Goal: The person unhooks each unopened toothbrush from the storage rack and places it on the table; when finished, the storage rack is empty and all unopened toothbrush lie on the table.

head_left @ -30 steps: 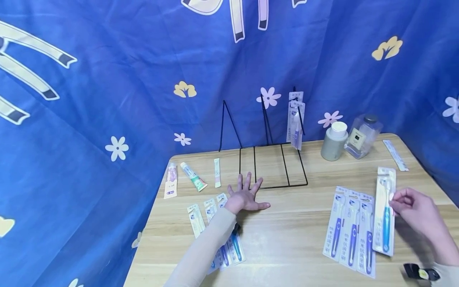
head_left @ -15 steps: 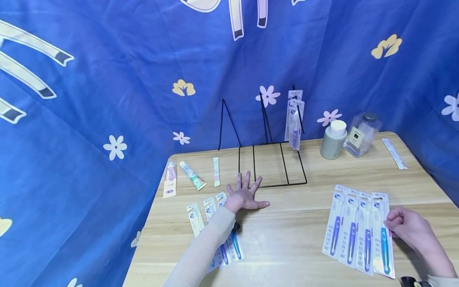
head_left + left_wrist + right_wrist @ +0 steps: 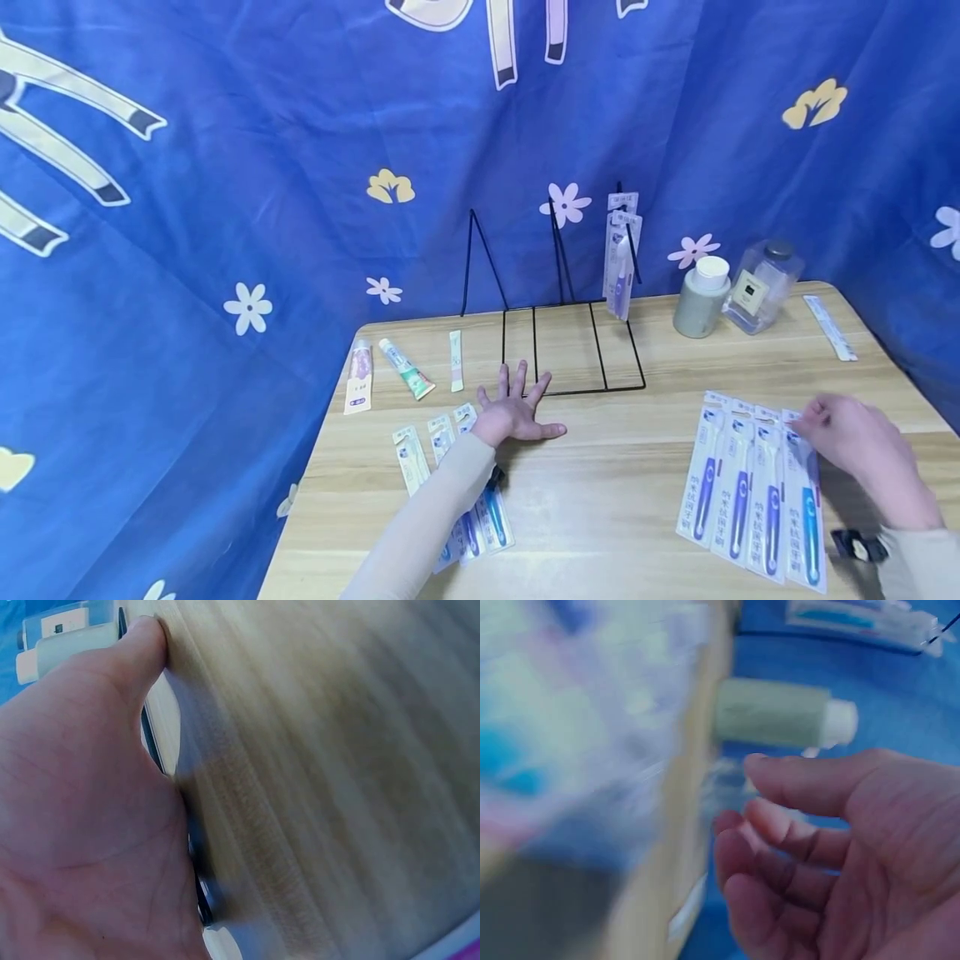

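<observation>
My left hand (image 3: 517, 417) rests on the table with fingers spread, its fingertips by the front bar of a black wire rack (image 3: 573, 392). Under the left forearm lie several packaged toothbrushes (image 3: 408, 458), partly hidden by the sleeve. My right hand (image 3: 858, 437) is over the upper right end of a blue-handled packaged toothbrush (image 3: 810, 517). In the right wrist view, the fingers (image 3: 742, 855) are loosely curled with nothing between them and the thumb. Beside that pack, packaged toothbrushes with purple handles (image 3: 738, 508) lie in a slightly overlapping row.
Two packaged toothbrushes (image 3: 621, 267) hang on the rack's right side. A grey bottle (image 3: 699, 304) and a clear bottle (image 3: 761, 292) stand at the back right, near a slim packet (image 3: 830, 327). Tubes (image 3: 407, 369) and a narrow sachet (image 3: 456, 360) lie at the left.
The blue-handled toothbrush pack has come down beside the purple ones, and my right hand has let it go and moved up to its top end. The left hand has stayed put.
</observation>
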A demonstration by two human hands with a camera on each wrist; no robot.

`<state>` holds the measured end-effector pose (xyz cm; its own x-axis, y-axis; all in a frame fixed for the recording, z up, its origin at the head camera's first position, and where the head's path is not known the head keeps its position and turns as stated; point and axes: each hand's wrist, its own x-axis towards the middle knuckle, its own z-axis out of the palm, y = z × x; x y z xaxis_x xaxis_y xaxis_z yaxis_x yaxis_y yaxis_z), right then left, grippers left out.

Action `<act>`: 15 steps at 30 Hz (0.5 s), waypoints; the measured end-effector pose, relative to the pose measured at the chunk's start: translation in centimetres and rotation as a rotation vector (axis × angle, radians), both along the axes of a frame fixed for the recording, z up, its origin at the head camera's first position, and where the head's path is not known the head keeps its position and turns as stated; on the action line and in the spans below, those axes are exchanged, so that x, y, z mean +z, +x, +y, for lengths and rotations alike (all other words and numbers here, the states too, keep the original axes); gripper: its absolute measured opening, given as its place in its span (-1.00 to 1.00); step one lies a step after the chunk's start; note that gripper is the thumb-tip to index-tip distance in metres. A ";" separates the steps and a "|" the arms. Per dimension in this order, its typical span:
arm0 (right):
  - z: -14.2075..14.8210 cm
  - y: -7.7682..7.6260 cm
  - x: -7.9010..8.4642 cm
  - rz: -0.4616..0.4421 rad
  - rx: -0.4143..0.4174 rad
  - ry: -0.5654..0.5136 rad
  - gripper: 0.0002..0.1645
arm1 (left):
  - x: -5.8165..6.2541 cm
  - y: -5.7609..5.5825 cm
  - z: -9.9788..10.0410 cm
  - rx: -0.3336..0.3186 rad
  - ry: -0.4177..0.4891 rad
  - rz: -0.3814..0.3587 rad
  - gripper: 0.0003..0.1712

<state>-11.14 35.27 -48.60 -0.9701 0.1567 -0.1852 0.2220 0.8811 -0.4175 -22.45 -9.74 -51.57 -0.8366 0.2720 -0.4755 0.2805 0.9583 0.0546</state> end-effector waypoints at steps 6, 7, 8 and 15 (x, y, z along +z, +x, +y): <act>-5.1 -7.0 3.4 0.366 0.192 -0.155 -0.71 | 0.2 0.2 -0.2 0.009 -0.001 0.005 0.18; -6.1 -8.2 3.8 0.408 0.214 -0.198 -0.71 | 0.2 0.2 -0.2 0.009 -0.003 0.002 0.18; -7.1 -9.5 4.0 0.453 0.239 -0.239 -0.71 | 0.2 0.2 -0.2 0.009 -0.006 -0.001 0.18; -12.4 -16.4 4.9 0.701 0.328 -0.427 -0.76 | -0.7 -0.3 -0.2 0.027 -0.009 -0.019 0.20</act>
<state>-27.58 22.84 -43.73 -0.8665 -0.0957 0.4899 -0.4449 0.5931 -0.6710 -22.72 -9.89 -52.26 -0.8343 0.2450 -0.4939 0.2533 0.9660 0.0514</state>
